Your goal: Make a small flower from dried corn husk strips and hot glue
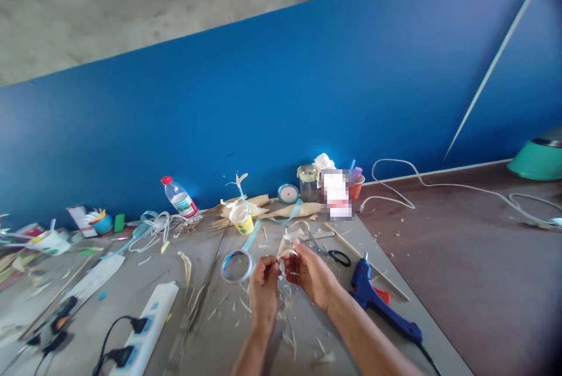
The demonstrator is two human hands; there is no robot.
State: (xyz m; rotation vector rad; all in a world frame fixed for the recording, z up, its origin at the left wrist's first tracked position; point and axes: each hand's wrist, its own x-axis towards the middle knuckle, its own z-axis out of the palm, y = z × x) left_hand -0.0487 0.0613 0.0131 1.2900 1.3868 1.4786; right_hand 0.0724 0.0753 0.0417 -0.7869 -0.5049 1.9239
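The person's two hands meet over the near middle of the grey table, where a small pale strip (288, 253), curved and dry-looking, lies between their fingertips. The left hand (264, 285) is curled nearly closed, its thumb and forefinger pinched together on what seems to be the strip's left end. The right hand (315, 275) is half open, thumb and fingers parted around the other end; whether it grips or only steadies the strip cannot be told. The work on this piece looks under way rather than finished, since it is a loose bit in the fingers and, as far as can be seen, joined to nothing else. On the far side, a yellow-and-white cup (243, 226) holds an upright pale spray with light-blue on its stem, which seems further along than the handled strip. Much material looks unused: broad dry husks (302, 209) lie to the right of the cup, thin rods (205, 282) lie left of the hands, and a roll of tape (237, 280) sits just beside the left hand. The blue glue gun (373, 295) and the black-handled scissors (339, 257) rest on the right, apart from the hands.
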